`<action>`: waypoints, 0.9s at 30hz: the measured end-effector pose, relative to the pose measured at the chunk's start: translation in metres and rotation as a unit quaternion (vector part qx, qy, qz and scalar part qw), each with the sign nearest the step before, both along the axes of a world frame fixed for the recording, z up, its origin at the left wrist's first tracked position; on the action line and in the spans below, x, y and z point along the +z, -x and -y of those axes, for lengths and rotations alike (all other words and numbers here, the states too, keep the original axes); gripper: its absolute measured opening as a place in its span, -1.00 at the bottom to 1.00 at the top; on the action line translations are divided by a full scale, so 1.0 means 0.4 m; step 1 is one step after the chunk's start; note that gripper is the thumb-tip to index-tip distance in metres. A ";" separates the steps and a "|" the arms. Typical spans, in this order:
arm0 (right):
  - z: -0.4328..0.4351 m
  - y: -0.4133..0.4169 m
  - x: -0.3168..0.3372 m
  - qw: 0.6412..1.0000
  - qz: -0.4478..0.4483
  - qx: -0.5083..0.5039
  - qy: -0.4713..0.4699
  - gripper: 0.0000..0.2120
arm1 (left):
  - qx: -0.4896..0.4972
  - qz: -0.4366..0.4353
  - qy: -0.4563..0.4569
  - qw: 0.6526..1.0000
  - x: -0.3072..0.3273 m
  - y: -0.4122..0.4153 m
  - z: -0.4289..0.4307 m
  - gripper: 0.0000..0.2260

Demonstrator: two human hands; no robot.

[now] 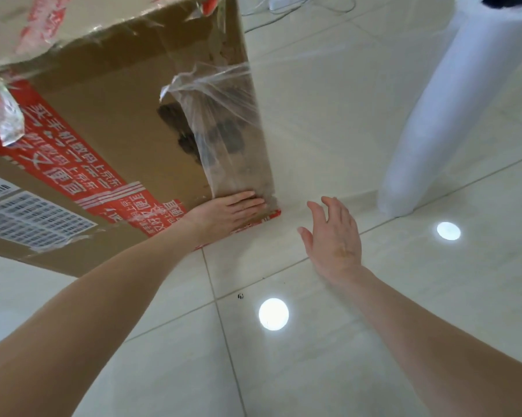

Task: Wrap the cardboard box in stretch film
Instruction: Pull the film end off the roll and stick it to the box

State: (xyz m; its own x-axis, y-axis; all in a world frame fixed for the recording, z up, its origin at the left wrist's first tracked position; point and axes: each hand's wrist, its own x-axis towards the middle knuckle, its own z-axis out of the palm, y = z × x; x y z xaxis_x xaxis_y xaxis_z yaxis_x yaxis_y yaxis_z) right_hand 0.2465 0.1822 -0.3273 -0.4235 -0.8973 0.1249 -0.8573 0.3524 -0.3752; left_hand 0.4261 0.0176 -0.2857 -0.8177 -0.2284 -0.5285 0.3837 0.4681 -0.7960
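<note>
Cardboard box (118,115), red tape (58,152), film (223,130) on corner

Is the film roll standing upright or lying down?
Upright: the stretch film roll stands on end on the floor, right of the cardboard box.

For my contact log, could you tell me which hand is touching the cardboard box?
The left hand, pressed flat on the cardboard box near its bottom corner; the right hand touches nothing.
</note>
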 end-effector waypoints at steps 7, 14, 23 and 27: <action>-0.004 0.004 0.009 0.999 0.020 0.014 -0.025 -0.53 | 0.011 0.021 0.012 1.000 0.015 -0.003 -0.010 -0.42; -0.007 0.018 0.032 0.999 0.026 0.016 -0.035 -0.53 | 0.077 0.076 -0.072 0.991 -0.005 -0.089 -0.021 -0.49; -0.018 0.018 0.043 0.998 0.012 0.023 -0.049 -0.52 | 0.147 -0.035 -0.218 0.964 0.027 -0.077 -0.058 -0.44; -0.022 0.020 0.040 0.998 0.012 0.024 -0.052 -0.53 | 0.112 -0.053 -0.135 0.983 0.018 -0.064 -0.027 -0.39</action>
State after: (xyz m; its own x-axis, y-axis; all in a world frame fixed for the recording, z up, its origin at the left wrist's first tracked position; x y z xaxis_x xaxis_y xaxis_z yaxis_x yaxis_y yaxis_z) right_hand 0.2384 0.1912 -0.3111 -0.3823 -0.9238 0.0212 -0.8652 0.3497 -0.3594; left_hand 0.4515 0.0286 -0.2785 -0.8168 -0.2723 -0.5086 0.1675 0.7317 -0.6607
